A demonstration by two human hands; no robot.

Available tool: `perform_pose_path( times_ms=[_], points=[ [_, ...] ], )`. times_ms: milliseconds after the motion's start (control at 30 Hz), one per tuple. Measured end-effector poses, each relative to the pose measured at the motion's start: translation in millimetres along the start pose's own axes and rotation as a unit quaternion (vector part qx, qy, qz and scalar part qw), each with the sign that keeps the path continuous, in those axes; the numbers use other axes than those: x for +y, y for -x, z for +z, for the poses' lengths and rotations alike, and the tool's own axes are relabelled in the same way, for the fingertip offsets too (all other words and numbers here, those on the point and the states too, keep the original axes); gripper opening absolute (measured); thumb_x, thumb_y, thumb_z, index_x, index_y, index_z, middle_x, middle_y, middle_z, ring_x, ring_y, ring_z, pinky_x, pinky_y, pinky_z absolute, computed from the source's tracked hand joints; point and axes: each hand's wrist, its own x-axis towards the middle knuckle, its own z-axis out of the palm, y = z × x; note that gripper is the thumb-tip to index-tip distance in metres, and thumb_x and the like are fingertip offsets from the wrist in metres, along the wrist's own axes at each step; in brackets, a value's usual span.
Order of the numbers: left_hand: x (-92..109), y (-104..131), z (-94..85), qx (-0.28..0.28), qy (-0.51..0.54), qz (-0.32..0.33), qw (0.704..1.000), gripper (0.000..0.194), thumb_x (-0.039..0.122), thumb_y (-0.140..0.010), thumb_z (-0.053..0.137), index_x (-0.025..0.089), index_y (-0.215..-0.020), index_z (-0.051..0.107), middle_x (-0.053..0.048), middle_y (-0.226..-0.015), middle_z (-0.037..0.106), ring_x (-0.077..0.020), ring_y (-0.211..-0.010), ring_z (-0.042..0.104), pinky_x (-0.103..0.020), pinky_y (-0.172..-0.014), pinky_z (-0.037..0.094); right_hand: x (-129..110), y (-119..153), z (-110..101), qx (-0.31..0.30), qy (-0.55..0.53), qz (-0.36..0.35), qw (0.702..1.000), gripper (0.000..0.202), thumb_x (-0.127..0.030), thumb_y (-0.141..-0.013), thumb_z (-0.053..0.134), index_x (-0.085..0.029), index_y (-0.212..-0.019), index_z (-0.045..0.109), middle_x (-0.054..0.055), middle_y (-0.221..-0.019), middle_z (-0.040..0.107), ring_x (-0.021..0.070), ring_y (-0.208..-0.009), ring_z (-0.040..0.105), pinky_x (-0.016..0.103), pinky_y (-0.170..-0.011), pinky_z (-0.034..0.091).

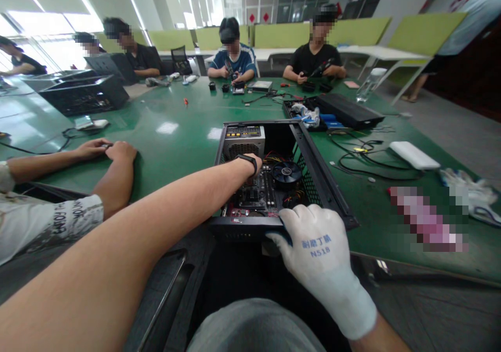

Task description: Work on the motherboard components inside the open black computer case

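Note:
An open black computer case [238,230] lies on its side at the table's near edge. My left hand [256,163], bare with a dark band at the wrist, reaches inside it beside the silver power supply [245,148]. Its fingers are hidden behind the back of the hand, so any grip does not show. In a white glove, my right hand [316,240] is closed over the case's near rim, thumb below and fingers on top. Right of my left hand sits a round black fan [287,173] above the motherboard [250,196]; coloured wires run nearby.
A neighbour's hands [113,151] rest on the green table [176,128] at left. Beyond my case stands an open black box [348,111] with gloves. Cables [352,159], a white block [414,155] and a glove [469,193] lie right. Other people work across the table.

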Motion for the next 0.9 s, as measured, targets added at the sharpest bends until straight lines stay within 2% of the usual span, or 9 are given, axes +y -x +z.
perform_pose_path(
  times_ms=[167,333,433,567,700,800,900],
  points=[
    [1,0,-0.2,-0.004,-0.012,0.009,1.0,0.08,0.036,-0.048,0.089,0.011,-0.121,0.069,-0.018,-0.115,0.071,-0.0321,-0.106,0.066,-0.035,-0.093,0.052,0,0,0,0.001,0.003,0.001,1.0,0.027,-0.049,-0.08,0.065,-0.025,-0.091,0.061,0.006,-0.079,0.058,0.0253,-0.076,0.047,0.037,-0.066,0.018],
    [6,13,-6.7,-0.021,-0.005,0.01,1.0,0.057,0.042,-0.055,0.084,0.013,-0.104,0.077,-0.016,-0.105,0.074,-0.034,-0.105,0.066,-0.039,-0.097,0.05,0,-1,-1,-0.004,0.003,0.0,1.0,0.026,-0.048,-0.081,0.063,-0.024,-0.092,0.061,0.007,-0.079,0.058,0.0248,-0.076,0.046,0.036,-0.066,0.018],
    [5,18,-6.8,-0.016,-0.01,0.027,0.999,0.048,0.039,-0.056,0.083,0.014,-0.096,0.079,-0.015,-0.101,0.075,-0.0334,-0.101,0.067,-0.037,-0.095,0.05,0,-1,-1,-0.012,-0.009,0.005,1.0,0.025,-0.047,-0.081,0.064,-0.024,-0.091,0.06,0.006,-0.08,0.058,0.0248,-0.077,0.047,0.036,-0.066,0.019],
    [-2,22,-6.8,0.026,0.028,0.046,0.998,0.05,0.043,-0.059,0.079,0.014,-0.099,0.077,-0.014,-0.104,0.074,-0.029,-0.099,0.068,-0.03,-0.088,0.052,-1,-1,-3,-0.015,-0.021,0.013,1.0,0.022,-0.044,-0.081,0.065,-0.025,-0.089,0.059,0.005,-0.081,0.058,0.0242,-0.076,0.047,0.036,-0.067,0.019],
    [-11,31,-18.2,0.081,0.063,0.068,0.992,0.051,0.052,-0.079,0.056,0.012,-0.107,0.073,-0.015,-0.11,0.072,-0.0254,-0.101,0.067,-0.028,-0.085,0.05,1,-6,-2,-0.009,-0.014,0.015,1.0,0.021,-0.044,-0.082,0.065,-0.024,-0.087,0.058,0.005,-0.081,0.058,0.0237,-0.077,0.047,0.036,-0.067,0.019],
    [-21,42,-32.9,0.124,0.096,0.07,0.985,0.052,0.045,-0.092,0.033,0.011,-0.109,0.069,-0.016,-0.116,0.069,-0.024,-0.102,0.065,-0.029,-0.084,0.048,7,-22,3,0.0,0.002,0.012,1.0,0.025,-0.047,-0.084,0.062,-0.023,-0.088,0.058,0.005,-0.084,0.059,0.0239,-0.08,0.049,0.036,-0.068,0.021],
    [-35,54,-45.0,0.191,0.134,0.054,0.971,0.049,0.037,-0.096,0.025,0.013,-0.111,0.065,-0.014,-0.117,0.067,-0.0231,-0.103,0.063,-0.03,-0.085,0.046,15,-51,15,0.001,0.019,0.015,1.0,0.03,-0.052,-0.085,0.059,-0.023,-0.091,0.059,0.006,-0.088,0.061,0.0242,-0.085,0.051,0.036,-0.071,0.024]
  ],
)
